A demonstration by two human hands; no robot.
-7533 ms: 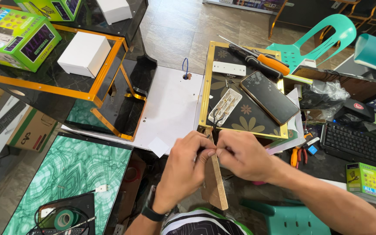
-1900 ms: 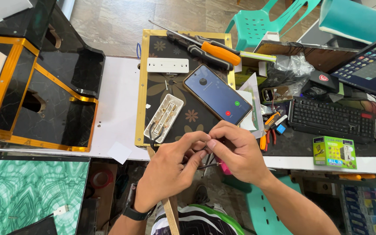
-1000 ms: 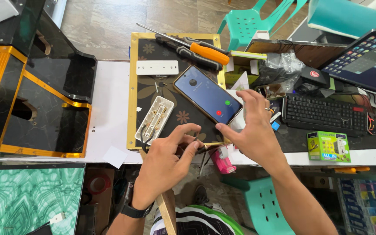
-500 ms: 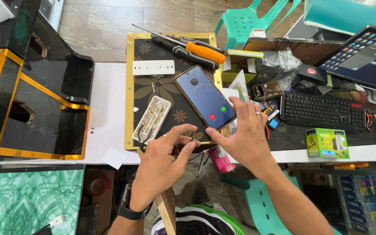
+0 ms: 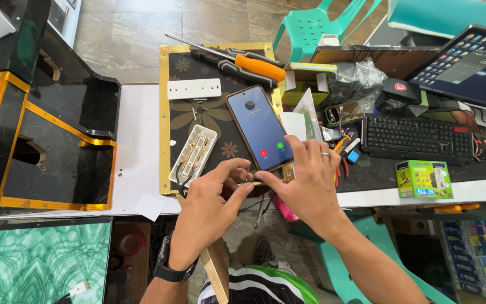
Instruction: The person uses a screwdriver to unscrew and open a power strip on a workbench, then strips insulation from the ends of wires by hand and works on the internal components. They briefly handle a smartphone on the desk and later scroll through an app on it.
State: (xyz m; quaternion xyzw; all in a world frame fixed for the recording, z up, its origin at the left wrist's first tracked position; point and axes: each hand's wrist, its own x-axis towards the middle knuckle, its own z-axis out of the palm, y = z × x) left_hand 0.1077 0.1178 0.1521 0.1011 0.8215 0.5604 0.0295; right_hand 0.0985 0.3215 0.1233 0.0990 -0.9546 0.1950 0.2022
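My left hand pinches a thin wire between thumb and forefinger at the front edge of the dark floral board. My right hand grips the lower corner of a smartphone. Its thumb lies along the phone's bottom edge, close to my left thumb, and its fingers are on the right edge. The phone lies on the board with a call screen showing a red and a green button. An opened white socket strip with a black wire lies just left of the phone. Its white cover lies farther back.
Orange and black screwdrivers lie at the board's far end. Pliers, a black keyboard, a green box and a lit screen are to the right. A black-and-gold cabinet stands left. A wooden strip is near my lap.
My right hand left the wire, reached out to the right of the phone, then came onto the phone's lower corner. My left hand kept its pinch. The view shifted right.
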